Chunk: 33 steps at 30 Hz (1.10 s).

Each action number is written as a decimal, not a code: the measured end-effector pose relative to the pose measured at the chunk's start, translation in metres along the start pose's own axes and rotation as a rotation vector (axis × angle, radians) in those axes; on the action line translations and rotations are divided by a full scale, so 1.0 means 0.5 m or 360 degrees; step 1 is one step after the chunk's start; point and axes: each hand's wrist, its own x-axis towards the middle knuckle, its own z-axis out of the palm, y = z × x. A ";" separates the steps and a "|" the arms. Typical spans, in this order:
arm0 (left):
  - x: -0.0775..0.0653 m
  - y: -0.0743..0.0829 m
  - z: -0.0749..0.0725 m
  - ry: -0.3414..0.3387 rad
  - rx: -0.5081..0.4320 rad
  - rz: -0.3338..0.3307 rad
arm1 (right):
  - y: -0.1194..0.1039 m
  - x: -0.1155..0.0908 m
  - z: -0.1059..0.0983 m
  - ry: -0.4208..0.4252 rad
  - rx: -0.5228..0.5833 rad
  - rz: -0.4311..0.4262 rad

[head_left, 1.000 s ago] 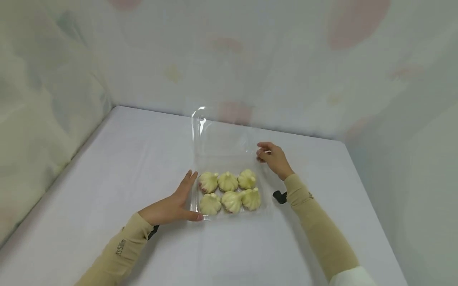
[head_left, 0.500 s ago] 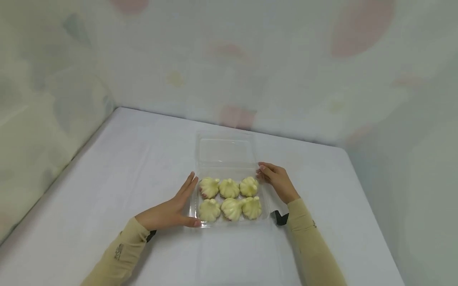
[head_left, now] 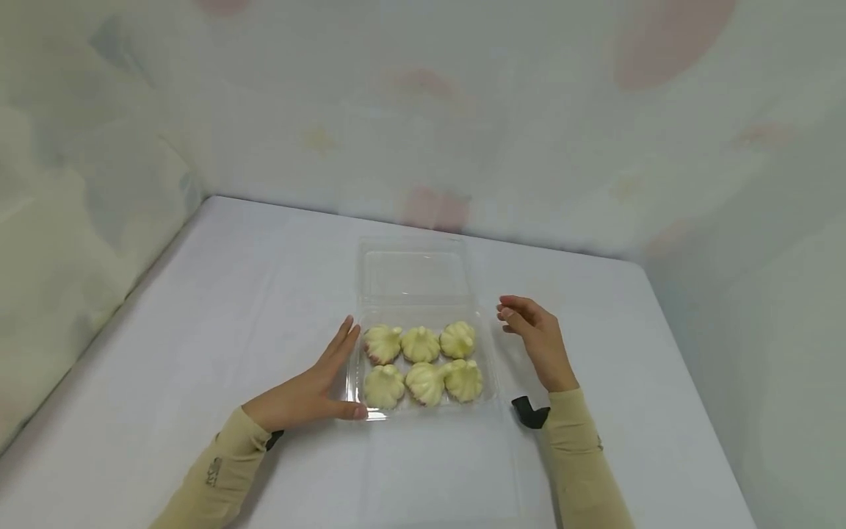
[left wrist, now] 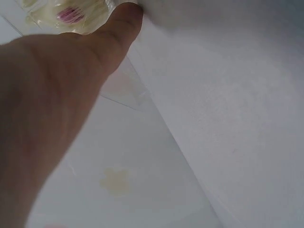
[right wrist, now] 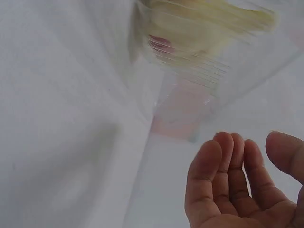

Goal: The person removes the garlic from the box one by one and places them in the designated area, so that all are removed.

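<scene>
A clear plastic clamshell box lies on the table with its lid folded back flat toward the wall. Two rows of garlic bulbs fill its base, pale with purplish undersides. My left hand rests along the box's left side, fingers and thumb stretched wide, the thumb at the near left corner. In the left wrist view that thumb reaches a bulb seen through the plastic. My right hand hovers just right of the box, apart from it, fingers loosely bent and holding nothing.
A white cloth covers the table. A pale curtain with pink patches stands behind it, and another curtain closes the left side. A black strap piece shows by the right wrist.
The lid has swung back from standing up to lying flat. My right hand has let go of the box and moved right. The left hand has stayed at the box's side.
</scene>
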 end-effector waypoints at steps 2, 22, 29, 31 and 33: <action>-0.001 0.000 0.000 0.0010 0.0000 0.0012 | -0.015 -0.010 -0.006 0.0025 -0.0043 -0.0024; -0.032 0.033 0.034 0.0063 0.0052 -0.0014 | -0.023 -0.154 -0.016 0.0015 -0.0197 -0.0316; -0.030 0.033 0.029 0.0037 0.0071 -0.0008 | -0.017 -0.164 0.003 -0.0037 -0.0134 -0.0352; -0.029 0.033 0.027 0.0028 0.0070 -0.0009 | -0.014 -0.164 0.007 -0.0059 -0.0130 -0.0365; -0.028 0.033 0.025 0.0021 0.0069 -0.0010 | -0.013 -0.163 0.011 -0.0077 -0.0140 -0.0375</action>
